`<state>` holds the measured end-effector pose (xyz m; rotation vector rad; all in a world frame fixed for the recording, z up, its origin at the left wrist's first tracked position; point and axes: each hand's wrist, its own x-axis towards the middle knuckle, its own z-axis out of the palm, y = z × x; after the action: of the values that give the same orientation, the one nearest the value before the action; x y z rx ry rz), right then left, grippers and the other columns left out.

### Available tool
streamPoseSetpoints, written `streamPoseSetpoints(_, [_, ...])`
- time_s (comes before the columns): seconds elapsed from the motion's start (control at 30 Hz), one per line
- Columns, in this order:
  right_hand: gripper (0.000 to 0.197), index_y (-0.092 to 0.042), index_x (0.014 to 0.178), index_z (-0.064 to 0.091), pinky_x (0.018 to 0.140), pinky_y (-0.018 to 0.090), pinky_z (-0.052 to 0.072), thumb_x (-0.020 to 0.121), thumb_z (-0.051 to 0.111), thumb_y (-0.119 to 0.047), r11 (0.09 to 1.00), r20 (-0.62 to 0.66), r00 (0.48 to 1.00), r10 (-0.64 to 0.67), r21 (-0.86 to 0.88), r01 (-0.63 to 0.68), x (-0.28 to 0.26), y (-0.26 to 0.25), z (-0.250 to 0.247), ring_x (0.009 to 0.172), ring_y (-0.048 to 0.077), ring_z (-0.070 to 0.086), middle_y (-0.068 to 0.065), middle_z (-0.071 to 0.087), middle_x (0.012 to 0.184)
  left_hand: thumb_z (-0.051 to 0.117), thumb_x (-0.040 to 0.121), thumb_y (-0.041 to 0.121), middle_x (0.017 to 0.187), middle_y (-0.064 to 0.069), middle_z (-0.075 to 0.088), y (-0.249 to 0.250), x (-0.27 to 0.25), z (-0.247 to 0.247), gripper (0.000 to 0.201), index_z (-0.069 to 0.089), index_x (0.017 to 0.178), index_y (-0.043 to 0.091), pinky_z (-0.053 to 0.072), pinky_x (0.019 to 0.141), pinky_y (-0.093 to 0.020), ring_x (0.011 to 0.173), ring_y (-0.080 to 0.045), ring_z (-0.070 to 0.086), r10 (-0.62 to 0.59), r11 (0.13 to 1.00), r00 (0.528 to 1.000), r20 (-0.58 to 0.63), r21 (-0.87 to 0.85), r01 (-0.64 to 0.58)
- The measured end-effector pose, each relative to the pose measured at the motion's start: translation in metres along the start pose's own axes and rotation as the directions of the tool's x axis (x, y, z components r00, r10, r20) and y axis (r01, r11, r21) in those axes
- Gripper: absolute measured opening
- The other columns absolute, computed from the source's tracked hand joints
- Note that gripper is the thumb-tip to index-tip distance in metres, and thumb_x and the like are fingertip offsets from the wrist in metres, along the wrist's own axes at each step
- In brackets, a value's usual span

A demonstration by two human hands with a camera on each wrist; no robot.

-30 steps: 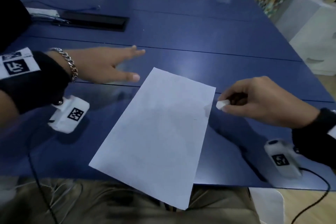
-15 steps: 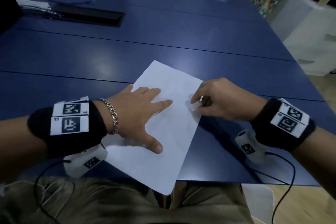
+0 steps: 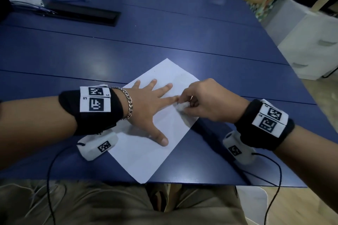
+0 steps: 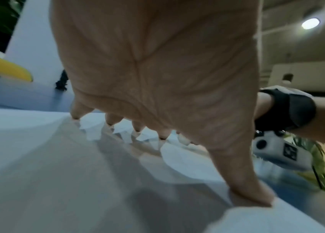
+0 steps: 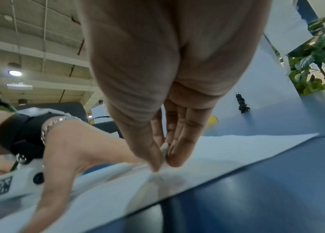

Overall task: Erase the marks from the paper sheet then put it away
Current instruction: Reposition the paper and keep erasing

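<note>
A white paper sheet (image 3: 146, 155) lies slanted on the blue table (image 3: 164, 38), one corner hanging over the near edge. My left hand (image 3: 153, 104) lies flat on the sheet with fingers spread, pressing it down; the left wrist view shows its fingers (image 4: 249, 193) on the paper (image 4: 57, 173). My right hand (image 3: 204, 102) pinches a small white eraser (image 3: 181, 106) and holds it against the sheet near its right edge, close to my left forefinger. In the right wrist view the eraser (image 5: 163, 149) shows between thumb and fingers above the paper (image 5: 237, 148). No marks are visible on the sheet.
A black cable tray (image 3: 80, 14) is set into the table at the far left, with a white box (image 3: 25, 0) beside it. A white cabinet (image 3: 314, 42) stands off the table's right side. Cables hang from both wrist cameras over the near edge.
My left hand came down from the bare table onto the sheet and now presses it flat. My right hand moved left with the eraser from beside the sheet onto it.
</note>
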<state>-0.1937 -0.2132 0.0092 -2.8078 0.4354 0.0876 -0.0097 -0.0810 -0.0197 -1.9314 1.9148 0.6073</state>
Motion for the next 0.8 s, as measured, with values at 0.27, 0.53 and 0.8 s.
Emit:
streamPoseSetpoints(0.27, [0.016, -0.03, 0.093, 0.078, 0.07, 0.023, 0.054, 0.08, 0.081, -0.039, 0.994, 0.165, 0.986, 0.003, 0.108, -0.021, -0.011, -0.004, 0.001, 0.077, 0.003, 0.066, -0.012, 0.071, 0.085, 0.058, 0.042, 0.106, 0.163, 0.01, -0.042, 0.002, 0.002, -0.002, 0.146, -0.036, 0.145, 0.062, -0.002, 0.121, -0.074, 0.154, -0.04, -0.029, -0.03, 0.999, 0.999, 0.031, 0.024, 0.029])
streamPoseSetpoints(0.53, [0.013, -0.028, 0.093, 0.078, 0.073, 0.027, 0.056, 0.082, 0.077, -0.034, 0.999, 0.114, 0.993, -0.035, 0.035, 0.031, -0.007, -0.003, 0.0, 0.076, 0.004, 0.063, -0.011, 0.069, 0.088, 0.056, 0.039, 0.107, 0.159, 0.014, -0.048, 0.002, 0.003, -0.003, 0.148, -0.038, 0.143, 0.062, -0.003, 0.119, -0.075, 0.153, -0.037, -0.033, -0.049, 0.998, 0.997, 0.057, 0.028, 0.048])
streamPoseSetpoints(0.8, [0.016, -0.025, 0.097, 0.079, 0.073, 0.036, 0.058, 0.081, 0.075, -0.027, 1.0, 0.046, 0.999, -0.009, 0.022, 0.008, 0.0, 0.007, -0.004, 0.073, 0.006, 0.065, -0.009, 0.069, 0.089, 0.053, 0.035, 0.11, 0.16, 0.013, -0.047, 0.003, 0.005, -0.003, 0.149, -0.041, 0.14, 0.061, 0.0, 0.117, -0.078, 0.154, -0.038, -0.032, -0.056, 0.997, 0.997, 0.055, 0.052, 0.054])
